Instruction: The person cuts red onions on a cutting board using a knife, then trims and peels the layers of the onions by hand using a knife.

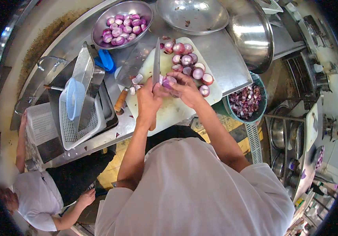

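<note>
My left hand (149, 100) is closed around the handle of a knife (156, 59), whose blade points away from me over the cutting board (167, 114). In the fingers of my right hand (186, 91) is a purple onion (169, 82), close beside the blade and my left thumb. Several onions with trimmed ends (186, 60) lie on the board's far right part. Pale cut onion pieces (137, 78) sit at its left. A cleaver with a wooden handle (121, 100) rests left of my left hand, its wide blade reaching toward the board's far left edge.
Beyond the board stand a metal bowl of peeled onions (123, 30) and a wide metal bowl (192, 15) with scraps. A bin of onion skins (245, 101) is at right. White baskets (78, 122) and a blue object (106, 61) are left. Another person (39, 192) stands lower left.
</note>
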`<state>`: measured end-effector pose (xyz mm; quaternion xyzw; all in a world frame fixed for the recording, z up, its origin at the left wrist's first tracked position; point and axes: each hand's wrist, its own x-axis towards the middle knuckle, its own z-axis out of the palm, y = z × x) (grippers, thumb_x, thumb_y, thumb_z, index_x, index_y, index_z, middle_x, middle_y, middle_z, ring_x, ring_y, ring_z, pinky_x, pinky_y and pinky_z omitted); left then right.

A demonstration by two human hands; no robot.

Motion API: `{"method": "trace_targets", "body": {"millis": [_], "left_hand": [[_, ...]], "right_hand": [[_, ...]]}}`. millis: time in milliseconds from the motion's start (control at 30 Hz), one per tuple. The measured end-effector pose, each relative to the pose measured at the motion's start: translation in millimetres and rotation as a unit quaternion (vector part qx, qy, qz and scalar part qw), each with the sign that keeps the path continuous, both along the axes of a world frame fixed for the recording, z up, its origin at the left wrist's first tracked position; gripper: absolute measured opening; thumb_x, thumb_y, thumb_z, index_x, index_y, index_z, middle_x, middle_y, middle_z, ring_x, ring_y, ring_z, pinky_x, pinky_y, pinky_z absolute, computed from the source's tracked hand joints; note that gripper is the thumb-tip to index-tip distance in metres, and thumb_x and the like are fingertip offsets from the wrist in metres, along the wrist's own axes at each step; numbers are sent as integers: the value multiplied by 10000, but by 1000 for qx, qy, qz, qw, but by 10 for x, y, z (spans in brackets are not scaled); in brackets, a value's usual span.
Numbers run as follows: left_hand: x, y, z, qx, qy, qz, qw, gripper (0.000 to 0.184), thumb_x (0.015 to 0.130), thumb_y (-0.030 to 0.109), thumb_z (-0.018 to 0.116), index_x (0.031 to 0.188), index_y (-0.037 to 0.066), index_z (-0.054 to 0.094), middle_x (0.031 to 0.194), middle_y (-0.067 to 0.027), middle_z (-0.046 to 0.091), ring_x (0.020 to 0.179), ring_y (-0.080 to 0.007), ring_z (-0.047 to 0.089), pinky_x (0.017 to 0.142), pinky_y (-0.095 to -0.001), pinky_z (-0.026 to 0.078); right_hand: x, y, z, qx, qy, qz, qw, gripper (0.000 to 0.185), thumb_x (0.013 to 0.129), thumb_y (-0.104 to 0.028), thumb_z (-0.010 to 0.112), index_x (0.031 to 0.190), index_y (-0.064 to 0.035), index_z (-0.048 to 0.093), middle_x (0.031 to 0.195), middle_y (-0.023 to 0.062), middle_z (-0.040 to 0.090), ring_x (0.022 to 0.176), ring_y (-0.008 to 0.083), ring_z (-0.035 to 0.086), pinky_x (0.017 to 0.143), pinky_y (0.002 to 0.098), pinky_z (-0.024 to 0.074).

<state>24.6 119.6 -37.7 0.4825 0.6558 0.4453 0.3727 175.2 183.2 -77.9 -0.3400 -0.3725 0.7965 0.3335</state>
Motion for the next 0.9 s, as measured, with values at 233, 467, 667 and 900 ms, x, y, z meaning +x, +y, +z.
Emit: {"method": "trace_targets", "body": {"millis": [233,467,667,900], "left_hand": [[-98,-70,154,-51,-93,-82,991,350,1007,73,487,1353,36,527,954,-88,691,713,-164,729,372,-237,464],[-239,-75,-155,-50,2,-63,997,405,990,20,487,1389,78,526,944,-100,703,735,-170,734,411,-250,474],[-151,-195,225,-71,-74,-79,992,397,994,31,491,1388,69,526,979,-102,688,730,-167,730,412,-248,474],[-84,-230,124,-61,-72,-79,992,363,983,14,515,1344,37,550,972,-89,677,714,-155,722,443,-243,471]], "right_hand": [[40,-32,-3,-54,27,-26,998,376,936,-123,668,1281,-20,559,1220,82,608,1077,184,625,953,331,540],[141,-2,143,28,13,93,995,365,947,-130,664,1276,1,579,1166,75,636,1029,176,635,889,321,554],[138,38,107,5,-55,41,998,381,948,-146,663,1288,6,582,1174,73,634,1015,162,643,870,315,558],[120,7,144,56,-107,66,990,373,934,-152,669,1244,48,615,1112,93,664,959,158,664,849,287,578]]}}
